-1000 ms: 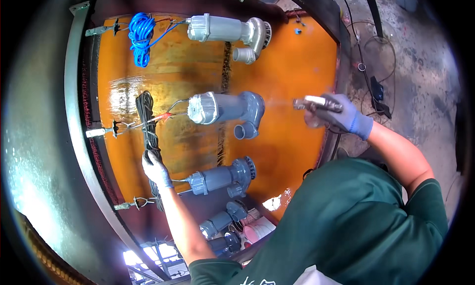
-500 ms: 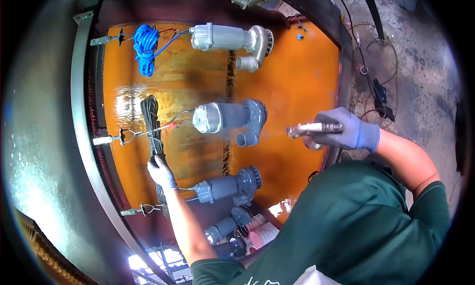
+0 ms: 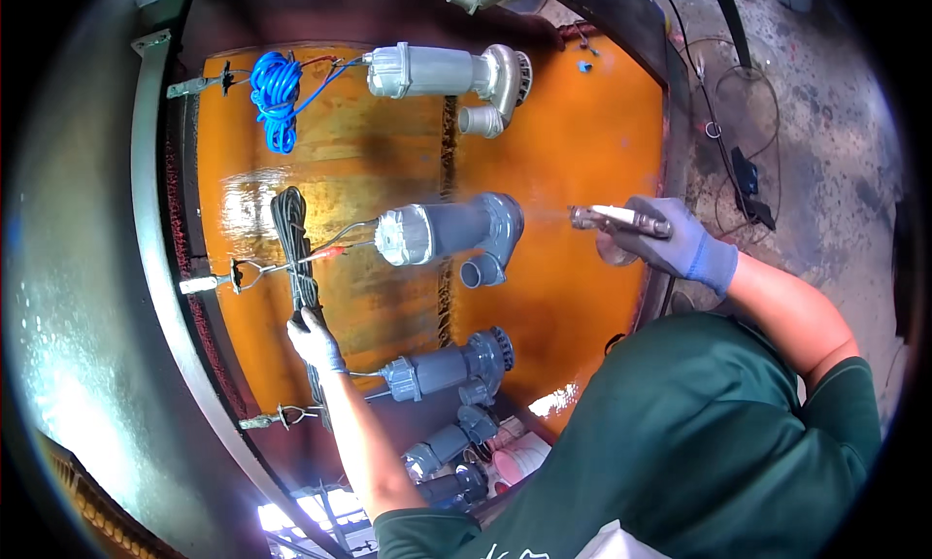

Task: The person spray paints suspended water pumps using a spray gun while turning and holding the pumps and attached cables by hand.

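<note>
Orange booth, right hand [image 3: 670,240] aiming spray gun [image 3: 614,219]

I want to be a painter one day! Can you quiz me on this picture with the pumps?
1. True or false: the right hand holds the spray gun.
2. What does the left hand grip? A) blue cable coil B) black cable bundle C) a bucket
3. Fill in: the spray gun points at the ____ pump of the hanging row.

Key: 1 true; 2 B; 3 middle grey.
</note>
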### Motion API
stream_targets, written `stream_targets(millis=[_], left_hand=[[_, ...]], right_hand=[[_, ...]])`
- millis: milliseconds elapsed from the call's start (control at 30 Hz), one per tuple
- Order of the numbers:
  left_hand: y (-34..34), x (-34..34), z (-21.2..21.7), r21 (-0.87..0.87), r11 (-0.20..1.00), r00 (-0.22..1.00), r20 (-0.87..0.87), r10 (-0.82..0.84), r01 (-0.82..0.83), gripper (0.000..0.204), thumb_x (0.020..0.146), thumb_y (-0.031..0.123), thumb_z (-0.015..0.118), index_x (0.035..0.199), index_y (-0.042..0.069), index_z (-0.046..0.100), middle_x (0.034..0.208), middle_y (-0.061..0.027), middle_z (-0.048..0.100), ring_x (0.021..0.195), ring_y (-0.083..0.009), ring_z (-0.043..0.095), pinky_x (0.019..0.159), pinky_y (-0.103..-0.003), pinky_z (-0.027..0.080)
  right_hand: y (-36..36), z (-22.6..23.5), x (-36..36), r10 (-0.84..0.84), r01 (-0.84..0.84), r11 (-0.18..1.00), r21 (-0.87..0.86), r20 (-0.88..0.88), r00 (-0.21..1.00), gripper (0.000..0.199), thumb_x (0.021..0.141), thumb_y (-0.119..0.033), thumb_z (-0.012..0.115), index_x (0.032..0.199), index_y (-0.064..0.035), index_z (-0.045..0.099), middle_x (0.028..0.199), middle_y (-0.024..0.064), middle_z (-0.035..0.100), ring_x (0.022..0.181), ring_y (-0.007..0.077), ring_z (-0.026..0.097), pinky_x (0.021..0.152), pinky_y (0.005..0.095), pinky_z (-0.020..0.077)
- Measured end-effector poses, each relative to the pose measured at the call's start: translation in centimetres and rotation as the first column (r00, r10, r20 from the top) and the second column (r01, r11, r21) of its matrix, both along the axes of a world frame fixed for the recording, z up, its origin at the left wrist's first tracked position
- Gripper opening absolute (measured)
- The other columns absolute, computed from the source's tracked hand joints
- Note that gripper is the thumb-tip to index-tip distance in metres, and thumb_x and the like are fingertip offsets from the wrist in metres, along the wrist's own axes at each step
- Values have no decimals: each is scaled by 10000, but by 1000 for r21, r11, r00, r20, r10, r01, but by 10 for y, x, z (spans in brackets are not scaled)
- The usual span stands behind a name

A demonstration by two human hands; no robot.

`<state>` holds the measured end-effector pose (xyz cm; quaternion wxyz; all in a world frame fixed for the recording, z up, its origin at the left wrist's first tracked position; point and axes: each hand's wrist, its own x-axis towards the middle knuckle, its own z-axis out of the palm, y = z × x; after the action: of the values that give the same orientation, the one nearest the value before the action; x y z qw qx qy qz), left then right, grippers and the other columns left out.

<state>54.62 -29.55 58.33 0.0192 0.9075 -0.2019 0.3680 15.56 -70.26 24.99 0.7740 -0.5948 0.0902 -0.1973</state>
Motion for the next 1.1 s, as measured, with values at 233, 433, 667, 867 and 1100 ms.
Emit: stream_targets(millis=[233,433,667,867,1100], left_hand=[[6,14,7,49,997,998,2,66,-66,483,1068,415,587,1222,-37,660,1158,-274,714,1077,-451,679,949,-514,524],[0,17,4,69,996,998,14,56,-57,456,1070,358,594,1227,-64,662,1170,-266,727,1084,-405,694,970,-478,526],[25,49,11,95,995,1000,30,-8,5,478,1066,328,577,1329,-59,674,1316,-302,677,1223,-452,638,1079,-499,488],[8,41,6,-212,977,999,27,-28,33,548,1057,225,611,1491,-94,511,1437,-304,597,1315,-393,604,1124,-441,466],[-93,-22,-3,-109,908,914,83,-397,405,534,1061,109,612,1546,-61,467,1554,-242,520,1401,-318,546,1180,-429,428]], right_hand=[[12,-18,-1,165,-165,982,-93,-6,986,219,960,-241,753,961,-40,666,793,84,737,726,202,711,711,353,559],[8,-22,4,121,-134,986,-100,-119,985,222,948,-248,760,964,-47,669,841,88,763,787,224,740,734,364,571],[-3,-25,7,6,1,999,33,-187,982,260,949,-281,772,1007,-44,680,860,134,734,802,276,740,758,390,575],[-9,-14,-3,252,-276,922,-270,-121,960,207,949,-211,755,1010,-28,681,862,116,752,782,201,737,738,367,571],[-4,-9,-4,146,-152,985,-87,-75,986,226,934,-229,790,973,-31,688,789,100,707,730,179,705,674,365,540]])
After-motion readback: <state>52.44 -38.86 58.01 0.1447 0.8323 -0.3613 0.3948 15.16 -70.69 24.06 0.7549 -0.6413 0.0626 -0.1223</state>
